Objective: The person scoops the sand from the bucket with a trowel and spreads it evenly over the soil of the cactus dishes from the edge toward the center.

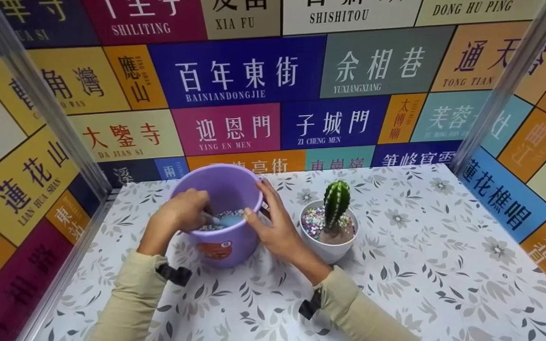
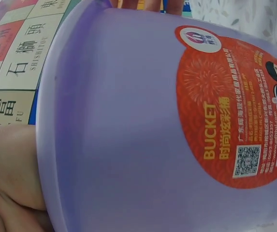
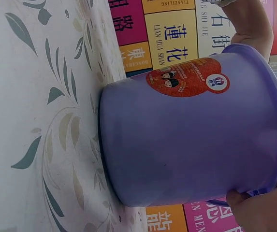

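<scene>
A purple bucket (image 1: 235, 246) stands upright on the table, with a red label (image 2: 215, 106) on its side and small multicoloured pebbles (image 1: 212, 227) inside. My left hand (image 1: 185, 208) reaches over the rim into the bucket and holds a light-blue scoop (image 1: 232, 218) by its handle, the blade among the pebbles. Its fingertips are hidden inside the bucket. With thumb and fingers, my right hand (image 1: 275, 229) grips the bucket's rim on the right side. Just right of that hand is a white pot (image 1: 332, 251) holding a green cactus (image 1: 336, 203) and similar coloured pebbles.
The table (image 1: 420, 265) has a white cloth with grey leaf and flower prints. Behind it and at the sides rises a wall of coloured signs (image 1: 235, 71). Clear upright posts (image 1: 505, 90) stand at the table's back corners.
</scene>
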`<state>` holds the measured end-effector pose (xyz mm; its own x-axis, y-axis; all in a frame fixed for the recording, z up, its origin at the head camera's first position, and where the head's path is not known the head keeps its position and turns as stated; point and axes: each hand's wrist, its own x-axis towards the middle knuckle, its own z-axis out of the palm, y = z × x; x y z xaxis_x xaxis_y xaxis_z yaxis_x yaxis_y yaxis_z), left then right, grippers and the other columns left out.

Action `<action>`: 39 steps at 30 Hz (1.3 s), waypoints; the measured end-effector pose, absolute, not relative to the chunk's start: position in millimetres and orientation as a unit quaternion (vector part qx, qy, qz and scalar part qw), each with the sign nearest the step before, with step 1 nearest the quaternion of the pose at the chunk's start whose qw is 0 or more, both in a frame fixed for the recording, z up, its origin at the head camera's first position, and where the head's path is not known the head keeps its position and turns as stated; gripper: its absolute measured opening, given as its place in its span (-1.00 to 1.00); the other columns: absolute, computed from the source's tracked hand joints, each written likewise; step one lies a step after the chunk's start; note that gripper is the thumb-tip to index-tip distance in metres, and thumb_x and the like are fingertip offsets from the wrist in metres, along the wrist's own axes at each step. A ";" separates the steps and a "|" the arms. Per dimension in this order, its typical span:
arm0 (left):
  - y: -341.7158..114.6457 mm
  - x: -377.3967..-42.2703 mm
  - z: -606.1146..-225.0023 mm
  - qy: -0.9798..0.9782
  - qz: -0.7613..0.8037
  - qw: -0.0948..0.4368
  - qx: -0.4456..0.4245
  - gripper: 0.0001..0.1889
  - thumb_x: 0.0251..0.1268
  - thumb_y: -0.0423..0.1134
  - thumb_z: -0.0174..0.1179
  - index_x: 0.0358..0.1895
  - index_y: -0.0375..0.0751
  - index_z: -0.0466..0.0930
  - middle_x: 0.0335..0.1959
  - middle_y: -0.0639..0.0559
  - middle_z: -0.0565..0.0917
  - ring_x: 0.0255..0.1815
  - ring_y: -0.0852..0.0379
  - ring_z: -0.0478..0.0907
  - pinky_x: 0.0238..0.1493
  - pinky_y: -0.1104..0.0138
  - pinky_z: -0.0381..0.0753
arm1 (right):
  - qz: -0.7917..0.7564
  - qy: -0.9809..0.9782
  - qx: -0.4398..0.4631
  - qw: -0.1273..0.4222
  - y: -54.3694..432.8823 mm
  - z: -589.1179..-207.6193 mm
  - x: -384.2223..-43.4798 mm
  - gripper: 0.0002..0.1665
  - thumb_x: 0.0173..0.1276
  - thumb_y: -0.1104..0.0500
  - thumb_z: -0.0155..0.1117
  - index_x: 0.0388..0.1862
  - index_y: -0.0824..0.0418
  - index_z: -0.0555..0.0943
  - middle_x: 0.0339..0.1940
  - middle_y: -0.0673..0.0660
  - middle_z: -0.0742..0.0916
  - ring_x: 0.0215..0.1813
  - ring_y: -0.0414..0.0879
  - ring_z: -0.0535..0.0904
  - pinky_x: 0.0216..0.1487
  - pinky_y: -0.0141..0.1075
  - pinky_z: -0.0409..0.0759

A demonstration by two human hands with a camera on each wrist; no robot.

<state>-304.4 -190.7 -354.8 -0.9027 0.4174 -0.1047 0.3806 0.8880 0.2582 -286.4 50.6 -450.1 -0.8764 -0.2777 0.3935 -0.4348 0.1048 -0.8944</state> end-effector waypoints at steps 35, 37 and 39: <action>-214.2 -271.6 -347.7 0.951 0.251 -0.048 0.174 -0.80 0.44 -0.36 0.40 0.05 -0.32 0.83 -0.01 -0.22 0.87 0.08 -0.21 0.82 0.17 -0.08 0.77 | 0.653 -0.714 0.249 0.039 55.6 -450.3 -281.5 0.01 0.67 -0.04 0.28 0.85 -0.05 -0.08 0.86 0.07 0.09 0.82 0.04 0.11 0.69 -0.09 0.30; -214.3 -269.9 -348.8 0.951 0.250 -0.055 0.172 -0.81 0.44 -0.36 0.40 0.03 -0.32 0.83 -0.03 -0.22 0.87 0.06 -0.20 0.82 0.15 -0.07 0.77 | 0.656 -0.711 0.252 0.038 56.0 -451.3 -280.6 0.00 0.67 -0.02 0.28 0.84 -0.04 -0.06 0.85 0.07 0.12 0.82 0.06 0.13 0.69 -0.06 0.32; -215.0 -268.8 -350.1 0.952 0.250 -0.061 0.169 -0.81 0.44 -0.36 0.40 0.02 -0.32 0.84 -0.05 -0.22 0.87 0.03 -0.18 0.82 0.13 -0.07 0.77 | 0.657 -0.706 0.260 0.041 56.4 -452.0 -279.8 -0.01 0.67 0.00 0.28 0.84 -0.02 -0.04 0.85 0.08 0.14 0.81 0.08 0.16 0.68 -0.02 0.34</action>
